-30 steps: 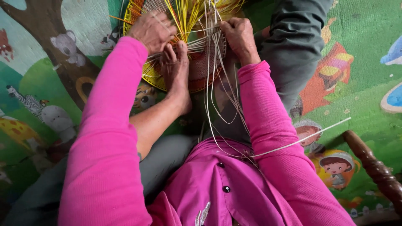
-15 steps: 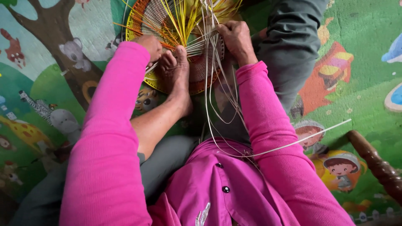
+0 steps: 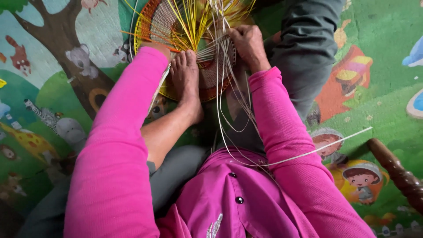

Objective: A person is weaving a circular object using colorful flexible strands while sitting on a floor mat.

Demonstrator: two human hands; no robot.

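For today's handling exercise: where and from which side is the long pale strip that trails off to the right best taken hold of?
Probably near the free end of the pale strip, coming from the right. That stretch lies alone over the play mat, while its other end runs into the tangle of strands by the woven disc, which the bare foot and right hand crowd.

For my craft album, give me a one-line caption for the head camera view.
Seated on a cartoon mat, right hand grips pale strands on a round woven base pinned by a bare foot.
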